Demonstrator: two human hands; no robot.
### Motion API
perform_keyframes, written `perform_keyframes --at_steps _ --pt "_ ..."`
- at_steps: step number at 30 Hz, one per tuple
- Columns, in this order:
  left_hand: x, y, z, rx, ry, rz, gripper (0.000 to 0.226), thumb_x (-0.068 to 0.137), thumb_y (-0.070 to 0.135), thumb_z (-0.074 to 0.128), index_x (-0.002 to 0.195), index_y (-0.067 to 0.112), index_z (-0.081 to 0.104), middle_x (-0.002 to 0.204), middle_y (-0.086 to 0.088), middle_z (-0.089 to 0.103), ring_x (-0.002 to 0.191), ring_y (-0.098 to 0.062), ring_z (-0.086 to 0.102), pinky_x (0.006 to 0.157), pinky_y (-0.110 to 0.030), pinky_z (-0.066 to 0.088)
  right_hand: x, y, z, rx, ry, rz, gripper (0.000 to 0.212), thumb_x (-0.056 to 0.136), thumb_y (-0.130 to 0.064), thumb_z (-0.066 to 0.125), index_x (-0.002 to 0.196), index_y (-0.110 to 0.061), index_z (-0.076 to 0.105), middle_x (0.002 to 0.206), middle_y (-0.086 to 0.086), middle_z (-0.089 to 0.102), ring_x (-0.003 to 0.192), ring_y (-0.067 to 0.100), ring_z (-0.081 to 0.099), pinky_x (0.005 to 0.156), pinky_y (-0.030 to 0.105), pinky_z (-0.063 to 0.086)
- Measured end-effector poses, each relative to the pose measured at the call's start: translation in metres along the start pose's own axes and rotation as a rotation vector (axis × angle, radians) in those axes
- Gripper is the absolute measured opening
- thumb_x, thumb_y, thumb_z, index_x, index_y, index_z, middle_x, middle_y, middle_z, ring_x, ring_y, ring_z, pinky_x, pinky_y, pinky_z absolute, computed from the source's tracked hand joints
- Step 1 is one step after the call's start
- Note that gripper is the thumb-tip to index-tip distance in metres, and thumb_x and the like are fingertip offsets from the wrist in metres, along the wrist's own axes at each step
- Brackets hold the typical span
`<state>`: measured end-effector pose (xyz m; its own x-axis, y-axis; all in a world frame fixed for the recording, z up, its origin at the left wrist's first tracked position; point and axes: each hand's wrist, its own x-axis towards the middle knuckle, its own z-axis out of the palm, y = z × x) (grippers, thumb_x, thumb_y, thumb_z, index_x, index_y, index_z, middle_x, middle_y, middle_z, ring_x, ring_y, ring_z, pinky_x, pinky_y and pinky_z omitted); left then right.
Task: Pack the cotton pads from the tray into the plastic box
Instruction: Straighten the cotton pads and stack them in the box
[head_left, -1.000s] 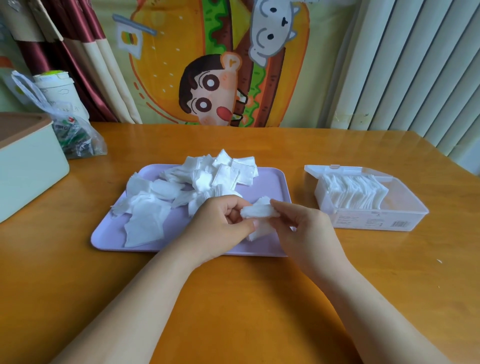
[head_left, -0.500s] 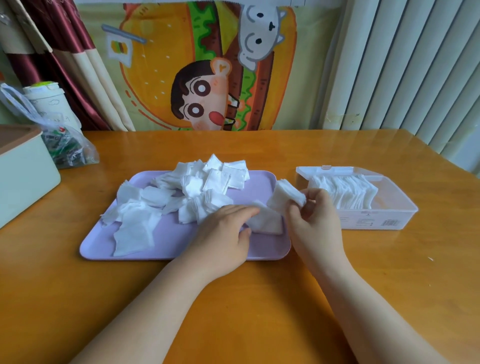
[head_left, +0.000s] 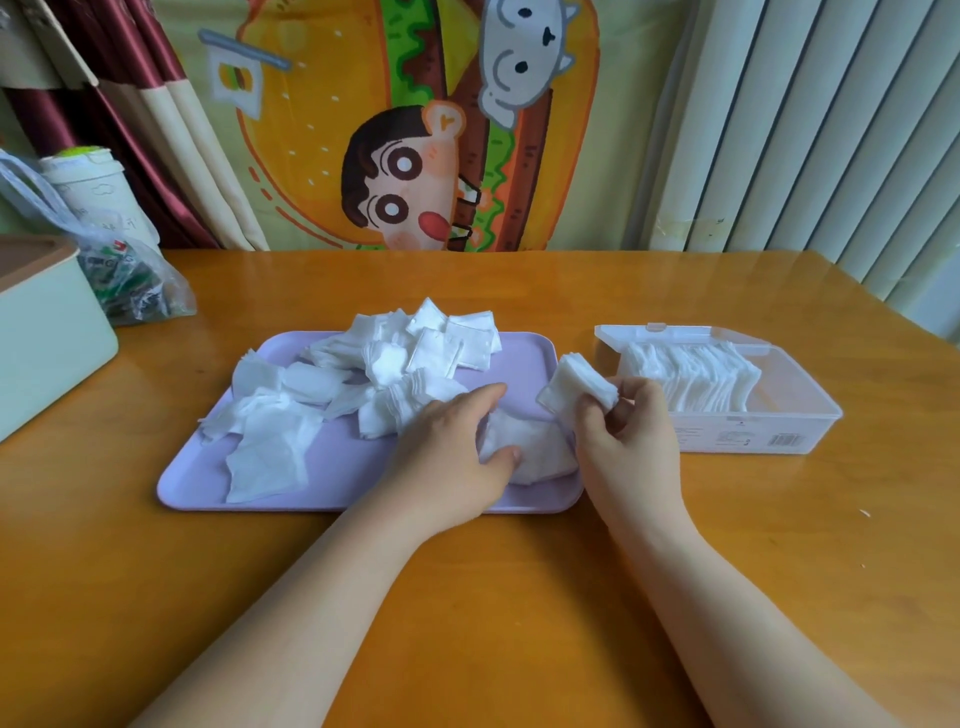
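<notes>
At the near right corner of the tray (head_left: 363, 501) the hands have split up. The right hand (head_left: 628, 431) fingers (head_left: 589, 415) are now clamped on a small stack of cotton pads (head_left: 576, 384), lifted toward the plastic box (head_left: 753, 436). The left hand (head_left: 452, 452) dropped onto a loose pad (head_left: 540, 454), fingers relaxed and apart. Plenty of the pile (head_left: 395, 364) left to pack.

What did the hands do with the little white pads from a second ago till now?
Both hands held one small stack over the tray. Now the right hand alone pinches the stack, moved right toward the plastic box; the left hand let go and rests on a loose pad on the tray. The pile and box stayed put.
</notes>
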<state>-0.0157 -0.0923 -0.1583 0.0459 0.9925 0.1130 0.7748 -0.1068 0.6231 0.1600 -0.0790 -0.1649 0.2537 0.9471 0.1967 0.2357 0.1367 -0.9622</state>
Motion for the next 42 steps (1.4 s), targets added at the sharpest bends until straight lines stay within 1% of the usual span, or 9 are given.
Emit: perform_keyframes --at_steps 5,8,12,15,18,25,31,36,42 --pt "0.002 -0.005 -0.004 -0.062 -0.084 -0.024 0.072 0.09 0.034 0.073 0.155 0.04 0.041 0.12 0.019 0.052 0.117 -0.014 0.053 0.108 -0.035 0.046 0.002 -0.002 0.0 -0.004 -0.008 0.022 0.016 0.101 -0.019 0.061 0.099 -0.032 0.052 0.091 0.004 0.074 0.078 0.014 0.067 0.064 0.027 0.044" --pt "0.004 -0.008 -0.004 -0.149 -0.084 -0.048 0.042 0.079 0.035 0.076 0.119 0.042 0.065 0.105 0.012 0.062 0.098 -0.012 0.062 0.092 -0.04 0.056 0.003 -0.001 -0.001 0.005 -0.016 0.035 0.015 0.1 -0.02 0.062 0.1 -0.033 0.053 0.095 0.003 0.075 0.082 0.013 0.068 0.067 0.028 0.045" --pt "0.001 -0.009 -0.006 -0.3 -0.056 -0.093 0.022 0.076 0.028 0.08 0.088 0.034 0.063 0.088 0.014 0.063 0.075 -0.007 0.059 0.073 -0.033 0.055 0.002 -0.001 -0.002 0.014 -0.028 0.044 0.014 0.099 -0.021 0.063 0.101 -0.033 0.054 0.095 0.004 0.075 0.082 0.015 0.068 0.069 0.029 0.047" --pt "-0.002 -0.011 -0.008 -0.446 -0.057 -0.111 0.032 0.078 0.017 0.082 0.099 0.033 0.064 0.092 -0.002 0.068 0.073 -0.007 0.056 0.071 -0.029 0.052 0.001 -0.003 -0.003 0.022 -0.034 0.04 0.013 0.099 -0.022 0.063 0.102 -0.032 0.055 0.092 0.003 0.075 0.074 0.01 0.064 0.067 0.028 0.044" --pt "-0.004 -0.011 -0.011 -0.515 -0.034 -0.108 0.045 0.084 0.012 0.081 0.12 0.034 0.064 0.096 0.005 0.064 0.07 0.003 0.056 0.07 -0.015 0.051 0.0 -0.006 -0.003 0.016 -0.032 0.025 0.012 0.099 -0.022 0.063 0.103 -0.031 0.056 0.09 0.001 0.075 0.072 0.009 0.063 0.066 0.027 0.043" --pt "-0.003 -0.012 -0.01 -0.671 0.207 -0.171 0.045 0.084 0.006 0.084 0.12 0.029 0.069 0.112 0.005 0.068 0.087 -0.013 0.072 0.082 -0.022 0.058 -0.005 -0.013 -0.003 0.024 -0.016 -0.071 0.016 0.1 -0.018 0.064 0.101 -0.031 0.055 0.093 -0.005 0.075 0.08 0.004 0.07 0.068 0.018 0.05" --pt "-0.003 -0.011 -0.018 -0.823 0.296 -0.163 0.031 0.09 0.002 0.076 0.107 0.027 0.076 0.094 0.002 0.07 0.081 0.002 0.065 0.076 -0.012 0.052 -0.006 -0.004 0.003 -0.101 -0.114 -0.058 0.016 0.1 -0.018 0.06 0.104 -0.032 0.053 0.093 -0.001 0.074 0.084 0.02 0.073 0.076 0.044 0.059" --pt "-0.001 -0.011 -0.023 -1.172 0.144 -0.141 0.031 0.1 -0.004 0.059 0.12 0.014 0.073 0.119 -0.009 0.076 0.108 -0.019 0.071 0.089 -0.031 0.058 -0.006 -0.004 0.002 -0.046 -0.102 -0.022 0.013 0.1 -0.021 0.063 0.105 -0.031 0.056 0.099 -0.005 0.075 0.087 0.016 0.074 0.076 0.037 0.057" --pt "-0.005 -0.008 -0.02 -1.325 -0.044 -0.069 0.025 0.1 -0.002 0.057 0.123 0.002 0.063 0.119 -0.016 0.072 0.108 -0.026 0.069 0.086 -0.034 0.061 -0.006 -0.014 -0.003 0.103 -0.176 0.032 0.01 0.098 -0.02 0.07 0.105 -0.023 0.064 0.093 -0.002 0.08 0.073 0.004 0.067 0.066 0.02 0.049"
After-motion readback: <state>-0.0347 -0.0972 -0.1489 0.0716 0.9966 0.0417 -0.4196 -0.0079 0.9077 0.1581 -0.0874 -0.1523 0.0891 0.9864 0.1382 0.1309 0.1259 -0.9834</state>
